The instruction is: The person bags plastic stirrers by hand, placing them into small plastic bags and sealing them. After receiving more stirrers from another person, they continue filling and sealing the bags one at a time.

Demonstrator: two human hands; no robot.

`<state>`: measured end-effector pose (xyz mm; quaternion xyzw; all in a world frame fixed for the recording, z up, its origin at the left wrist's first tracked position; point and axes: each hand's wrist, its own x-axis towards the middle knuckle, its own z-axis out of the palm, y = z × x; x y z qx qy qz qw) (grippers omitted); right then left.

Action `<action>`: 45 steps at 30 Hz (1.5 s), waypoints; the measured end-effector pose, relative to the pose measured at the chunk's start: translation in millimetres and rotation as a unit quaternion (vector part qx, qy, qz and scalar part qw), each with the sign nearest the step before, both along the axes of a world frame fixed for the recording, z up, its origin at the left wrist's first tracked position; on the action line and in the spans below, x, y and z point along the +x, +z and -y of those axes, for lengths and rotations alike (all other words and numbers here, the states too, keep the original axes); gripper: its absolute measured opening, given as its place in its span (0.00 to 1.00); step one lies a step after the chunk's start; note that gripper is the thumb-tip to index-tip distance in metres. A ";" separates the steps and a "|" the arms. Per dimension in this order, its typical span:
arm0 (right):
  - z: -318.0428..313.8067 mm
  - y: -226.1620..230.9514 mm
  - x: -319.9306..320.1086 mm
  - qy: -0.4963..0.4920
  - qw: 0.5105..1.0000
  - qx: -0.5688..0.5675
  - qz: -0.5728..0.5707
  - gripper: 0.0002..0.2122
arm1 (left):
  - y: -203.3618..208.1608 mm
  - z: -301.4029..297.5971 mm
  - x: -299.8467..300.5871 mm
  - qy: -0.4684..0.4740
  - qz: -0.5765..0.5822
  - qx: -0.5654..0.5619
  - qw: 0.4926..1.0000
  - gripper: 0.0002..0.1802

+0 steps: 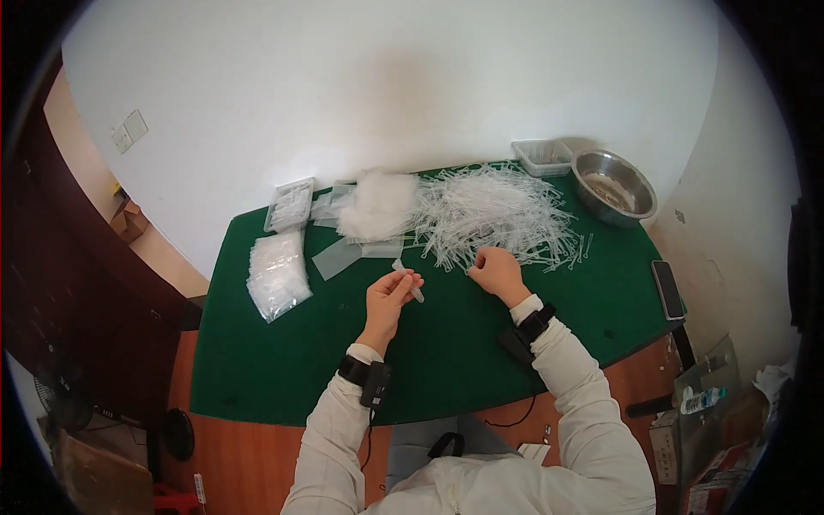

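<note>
My left hand (392, 300) is closed round a small whitish, see-through plastic tube (417, 294), whose two ends stick out past the fingers. It hovers over the green tabletop, in front of the flat clear plastic bags (339, 257). My right hand (496, 273) has its fingers curled together at the near edge of a big heap of thin clear plastic sticks (493, 210), some with looped ends. Whatever those fingers may grip is hidden or too small to name. Left of the heap lies a pile of white, filmy plastic pieces (378, 204).
The green table (257, 378) meets a white wall. At its left are a tray of filled packets (292, 204) and a stack of clear bags (279, 275). A clear plastic tray (542, 157), a steel bowl (635, 184) and a phone (667, 290) stand or lie on the right.
</note>
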<state>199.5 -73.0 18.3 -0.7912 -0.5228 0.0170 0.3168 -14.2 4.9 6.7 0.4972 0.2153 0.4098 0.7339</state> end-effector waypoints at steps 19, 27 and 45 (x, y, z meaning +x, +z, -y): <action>1.1 1.1 -50.2 0.296 0.784 0.007 -0.546 0.06 | 0.1 -0.3 0.1 -0.038 0.034 -0.008 0.999 0.10; 0.0 -2.0 -52.0 0.286 0.740 0.014 -0.609 0.06 | -0.6 0.6 0.1 -0.063 0.064 0.029 0.996 0.09; -0.5 -3.3 -53.0 0.286 0.745 -0.035 -0.601 0.05 | 5.0 7.2 1.4 -0.058 0.010 0.087 0.994 0.10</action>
